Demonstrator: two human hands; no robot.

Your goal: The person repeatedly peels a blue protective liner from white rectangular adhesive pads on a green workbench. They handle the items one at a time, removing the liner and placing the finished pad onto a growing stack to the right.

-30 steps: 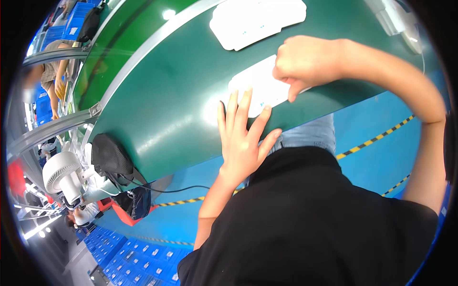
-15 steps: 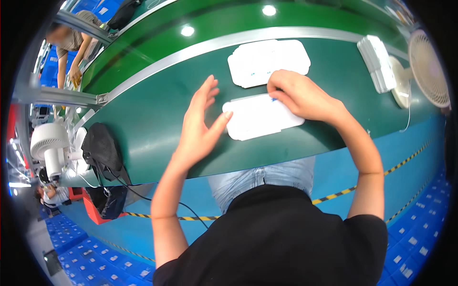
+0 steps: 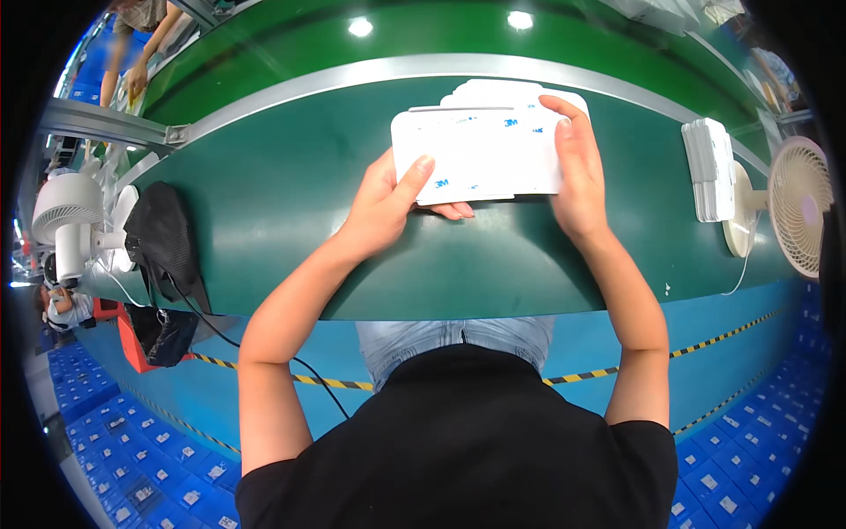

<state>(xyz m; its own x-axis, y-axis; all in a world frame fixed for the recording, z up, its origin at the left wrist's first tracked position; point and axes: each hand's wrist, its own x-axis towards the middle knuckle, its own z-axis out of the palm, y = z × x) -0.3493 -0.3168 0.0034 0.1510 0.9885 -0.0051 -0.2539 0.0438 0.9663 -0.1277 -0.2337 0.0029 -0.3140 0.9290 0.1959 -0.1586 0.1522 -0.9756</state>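
- L hand [image 3: 388, 207]: thumb laid over front face of white panel [image 3: 480, 152], fingers curled under its lower edge; closed on panel's L end.
- R hand [image 3: 577, 172]: fingers wrapped round panel's R end, also gripping.
- Panel held flat-side up betw. both hands, above green belt [image 3: 291, 176].
- Second white piece [image 3: 493, 88] just beyond panel, mostly hidden.
- R of grip, well apart: stack of white parts [image 3: 709, 167], then desk fan [image 3: 797, 207].
- L of grip, far: black bag [image 3: 163, 238].
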